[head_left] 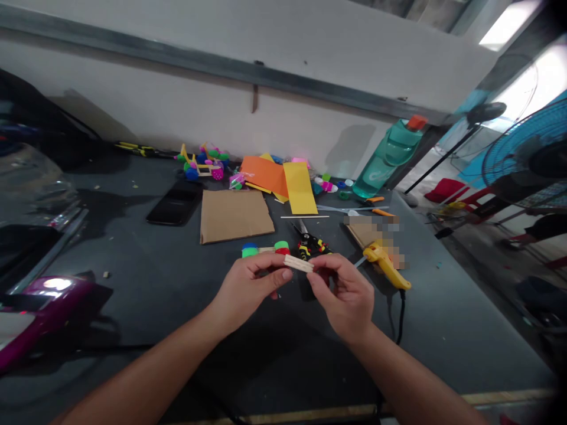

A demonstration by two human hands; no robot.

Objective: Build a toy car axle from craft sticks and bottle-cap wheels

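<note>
My left hand [254,280] and my right hand [343,292] meet over the middle of the table. Between their fingertips is a short pale wooden piece [298,264] with lines along its length, like small sticks laid together. Each hand pinches one end of it. Just behind the left fingers lie green and blue bottle caps [249,250] and a green and red pair [282,247], with a pale stick between them. Black, red and yellow pliers [310,242] lie beyond my hands, partly hidden by the fingers.
A yellow glue gun [387,268] with a black cord lies at the right. Cardboard [234,215], a phone [174,203], yellow paper [301,189] and a teal bottle [385,159] are farther back. A small toy car [204,168] stands near the wall; a purple object [44,313] is left.
</note>
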